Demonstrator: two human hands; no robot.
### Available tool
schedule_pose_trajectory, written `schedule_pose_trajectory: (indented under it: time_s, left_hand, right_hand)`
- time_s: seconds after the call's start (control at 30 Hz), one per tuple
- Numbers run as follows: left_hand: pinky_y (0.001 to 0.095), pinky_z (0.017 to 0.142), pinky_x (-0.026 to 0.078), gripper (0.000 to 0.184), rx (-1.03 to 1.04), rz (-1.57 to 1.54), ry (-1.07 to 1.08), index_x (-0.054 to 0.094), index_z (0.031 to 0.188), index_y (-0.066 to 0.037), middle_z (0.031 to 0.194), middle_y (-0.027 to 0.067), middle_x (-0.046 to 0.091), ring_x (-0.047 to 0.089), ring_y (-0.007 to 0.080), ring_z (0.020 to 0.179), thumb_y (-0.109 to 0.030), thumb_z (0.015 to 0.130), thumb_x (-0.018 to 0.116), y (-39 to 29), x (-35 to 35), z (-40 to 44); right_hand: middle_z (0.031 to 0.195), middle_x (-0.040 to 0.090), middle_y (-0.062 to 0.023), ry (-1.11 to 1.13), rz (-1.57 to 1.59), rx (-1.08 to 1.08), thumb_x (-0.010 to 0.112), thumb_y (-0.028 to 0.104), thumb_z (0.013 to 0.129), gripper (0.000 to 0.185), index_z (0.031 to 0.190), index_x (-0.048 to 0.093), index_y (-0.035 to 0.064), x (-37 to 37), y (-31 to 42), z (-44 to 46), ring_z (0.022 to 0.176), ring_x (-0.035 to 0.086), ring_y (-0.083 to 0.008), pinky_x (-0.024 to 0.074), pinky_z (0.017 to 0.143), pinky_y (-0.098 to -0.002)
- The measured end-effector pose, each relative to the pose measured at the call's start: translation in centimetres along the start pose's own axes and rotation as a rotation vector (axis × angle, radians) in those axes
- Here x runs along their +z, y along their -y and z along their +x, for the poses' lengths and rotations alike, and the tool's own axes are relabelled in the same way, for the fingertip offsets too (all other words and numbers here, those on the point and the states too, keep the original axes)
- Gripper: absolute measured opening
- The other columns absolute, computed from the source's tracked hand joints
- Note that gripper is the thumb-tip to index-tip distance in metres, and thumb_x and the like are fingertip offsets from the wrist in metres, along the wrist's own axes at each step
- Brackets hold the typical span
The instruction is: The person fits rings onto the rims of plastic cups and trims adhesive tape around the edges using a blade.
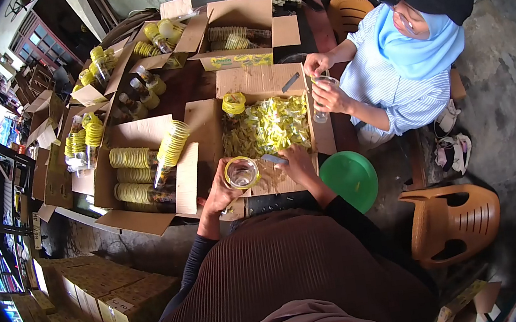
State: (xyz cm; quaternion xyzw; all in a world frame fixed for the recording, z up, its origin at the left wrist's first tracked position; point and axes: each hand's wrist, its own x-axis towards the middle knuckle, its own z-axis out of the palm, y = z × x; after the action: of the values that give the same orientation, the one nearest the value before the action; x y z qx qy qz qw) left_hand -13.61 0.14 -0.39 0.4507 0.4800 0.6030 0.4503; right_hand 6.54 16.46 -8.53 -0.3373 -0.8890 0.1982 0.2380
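My left hand (218,195) is wrapped round a clear plastic cup (242,172) with a yellow rim, its mouth tilted up at me. Just right of it, my right hand (298,166) grips a small grey cutter blade (274,159), whose tip points toward the cup. Both hands are over the near edge of an open cardboard box filled with yellow strips (274,123). A ring-shaped yellow piece (233,103) rests at that box's upper left corner. Whether the blade touches the cup I cannot tell.
At left, an open carton (149,216) holds stacks of yellow-rimmed cups (132,157). A green basin (349,182) is by my right arm. Across the box, a co-worker (401,66) handles another clear cup. A second grey blade (291,81) lies on the box flap. An orange chair (452,221) stands right.
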Motion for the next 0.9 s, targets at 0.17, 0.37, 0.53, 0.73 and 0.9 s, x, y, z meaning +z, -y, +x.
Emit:
schedule_pose_trajectory:
  time_s: [0.17, 0.37, 0.53, 0.73, 0.9]
  left_hand:
    - [0.0375, 0.105, 0.041, 0.075, -0.127, -0.372, -0.026, 0.043, 0.128, -0.005, 0.125, 0.0068, 0.053, 0.054, 0.0193, 0.116, -0.02, 0.066, 0.084, -0.6, 0.4, -0.3]
    - [0.0412, 0.107, 0.039, 0.073, -0.049, -0.436, -0.042, 0.034, 0.132, -0.008, 0.118, 0.0078, 0.055, 0.052, 0.021, 0.116, -0.015, 0.073, 0.076, -1.5, 1.5, 0.6]
    - [0.0358, 0.103, 0.042, 0.065, -0.036, -0.327, -0.082, 0.035, 0.132, -0.007, 0.119, 0.0091, 0.056, 0.053, 0.0202, 0.117, 0.001, 0.078, 0.072, -1.3, 2.3, 1.4]
    - [0.0385, 0.105, 0.04, 0.05, 0.057, -0.292, -0.081, 0.041, 0.129, -0.005, 0.138, 0.0149, 0.04, 0.044, 0.0249, 0.127, 0.0, 0.085, 0.066, -0.3, 3.1, 2.1]
    - [0.044, 0.107, 0.037, 0.019, 0.198, 0.348, -0.112, 0.061, 0.104, -0.003, 0.146, 0.0174, 0.027, 0.04, 0.0298, 0.131, -0.005, 0.086, 0.065, -0.1, 3.9, 2.2]
  right_hand:
    - [0.084, 0.058, -0.0087, 0.096, 0.194, 0.115, 0.079, 0.02, 0.069, 0.025, 0.088, 0.07, 0.0079, 0.7, -1.1, 1.2, 0.081, 0.059, -0.0285, 0.0472, 0.073, -0.0383]
    - [0.077, 0.059, -0.0091, 0.034, 0.226, 0.118, 0.077, 0.01, 0.074, 0.014, 0.08, 0.066, 0.0033, -0.2, -0.8, 1.4, 0.07, 0.059, -0.0224, 0.0464, 0.064, -0.0329]
    - [0.076, 0.062, -0.0064, -0.054, 0.671, 0.225, 0.073, 0.007, 0.081, 0.017, 0.09, 0.061, 0.0002, -3.3, 2.4, 1.4, 0.065, 0.057, -0.0145, 0.0452, 0.06, -0.0281]
    - [0.079, 0.061, -0.0017, -0.073, 0.901, 0.211, 0.069, 0.006, 0.087, 0.014, 0.095, 0.061, -0.0006, -5.7, 5.8, 0.8, 0.068, 0.053, -0.0061, 0.0442, 0.06, -0.024]
    - [0.081, 0.06, -0.0081, -0.146, 0.643, 0.013, 0.069, 0.002, 0.085, 0.013, 0.094, 0.061, -0.0027, -6.1, 6.7, 0.6, 0.066, 0.057, -0.0128, 0.0459, 0.058, -0.0265]
